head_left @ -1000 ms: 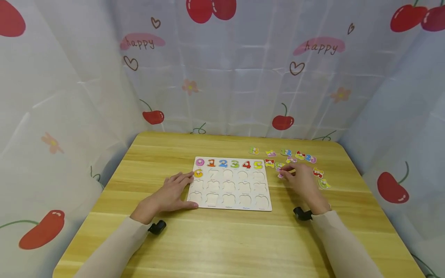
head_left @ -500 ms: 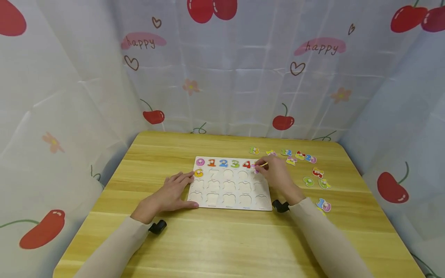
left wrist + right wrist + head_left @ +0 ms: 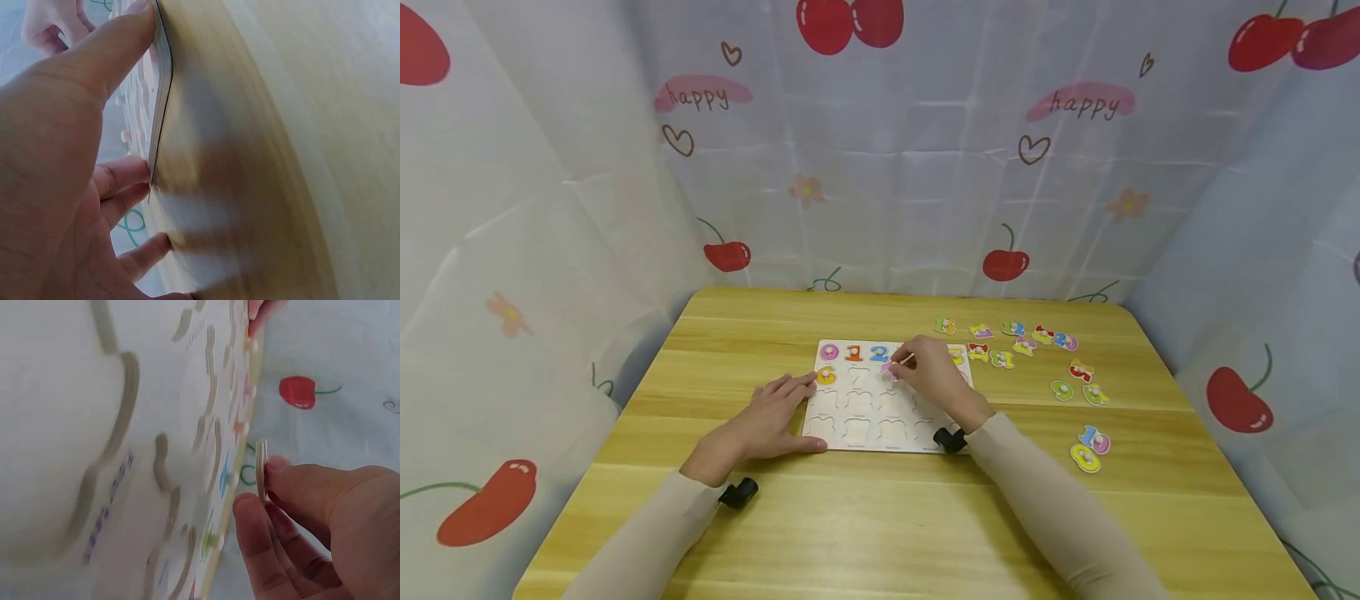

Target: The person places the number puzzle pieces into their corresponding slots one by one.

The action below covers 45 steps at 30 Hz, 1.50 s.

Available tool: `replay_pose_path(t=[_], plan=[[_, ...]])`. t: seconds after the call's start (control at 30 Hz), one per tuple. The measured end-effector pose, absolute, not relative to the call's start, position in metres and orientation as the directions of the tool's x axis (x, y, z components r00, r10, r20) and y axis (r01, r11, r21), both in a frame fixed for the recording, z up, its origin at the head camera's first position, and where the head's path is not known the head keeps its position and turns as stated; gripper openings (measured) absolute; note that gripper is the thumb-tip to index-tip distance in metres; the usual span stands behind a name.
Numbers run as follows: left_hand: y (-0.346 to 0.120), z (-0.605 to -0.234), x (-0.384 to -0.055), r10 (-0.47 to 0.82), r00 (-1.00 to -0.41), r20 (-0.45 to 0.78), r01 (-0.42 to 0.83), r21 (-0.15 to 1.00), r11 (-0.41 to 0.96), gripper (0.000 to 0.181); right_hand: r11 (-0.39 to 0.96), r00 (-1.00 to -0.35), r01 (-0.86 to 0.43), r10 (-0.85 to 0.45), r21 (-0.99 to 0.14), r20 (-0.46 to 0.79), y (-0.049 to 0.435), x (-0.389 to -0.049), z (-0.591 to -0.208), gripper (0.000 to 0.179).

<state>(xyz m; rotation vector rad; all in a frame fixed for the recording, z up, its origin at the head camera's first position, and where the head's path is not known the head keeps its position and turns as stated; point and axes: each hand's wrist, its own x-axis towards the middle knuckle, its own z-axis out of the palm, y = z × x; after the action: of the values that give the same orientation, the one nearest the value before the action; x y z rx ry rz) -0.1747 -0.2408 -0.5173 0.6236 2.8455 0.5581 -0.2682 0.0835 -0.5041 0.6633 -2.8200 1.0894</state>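
Observation:
A white wooden number puzzle board (image 3: 876,408) lies on the table. Colourful numbers fill its top row, and an orange 6 (image 3: 826,376) sits at the left of the second row. My left hand (image 3: 767,421) rests at the board's left edge, thumb on the near corner and fingers spread, some touching the table. Above the second row, my right hand (image 3: 931,373) pinches a pink-purple puzzle piece (image 3: 890,371) between thumb and fingers. The right wrist view shows this piece (image 3: 261,470) edge-on, apart from the board; its number cannot be read. The right hand covers part of the board.
Several loose number pieces lie right of the board, among them a green one (image 3: 1062,391) and a red-and-yellow one (image 3: 1081,371). Nearer on the right are a blue-and-purple piece (image 3: 1094,440) and a yellow one (image 3: 1086,457). A cherry-print curtain (image 3: 880,208) surrounds the table (image 3: 865,525).
My right hand has carried the pink-purple piece left, from the loose pieces to above the board's second row. The left hand has stayed at the board's edge.

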Motion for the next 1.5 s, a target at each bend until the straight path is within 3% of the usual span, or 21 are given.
replay_pose_path(t=[0.43, 1.5], plan=[[-0.241, -0.518, -0.175, 0.430, -0.899, -0.080, 0.368, 0.392, 0.843, 0.107, 0.663, -0.895, -0.408, -0.426, -0.627, 0.131, 0.038, -0.276, -0.519, 0.010], [-0.239, -0.515, -0.175, 0.441, -0.894, -0.078, 0.376, 0.403, 0.834, 0.107, 0.703, -0.898, -0.399, -0.431, -0.589, 0.093, 0.031, -0.276, -0.517, 0.008]])
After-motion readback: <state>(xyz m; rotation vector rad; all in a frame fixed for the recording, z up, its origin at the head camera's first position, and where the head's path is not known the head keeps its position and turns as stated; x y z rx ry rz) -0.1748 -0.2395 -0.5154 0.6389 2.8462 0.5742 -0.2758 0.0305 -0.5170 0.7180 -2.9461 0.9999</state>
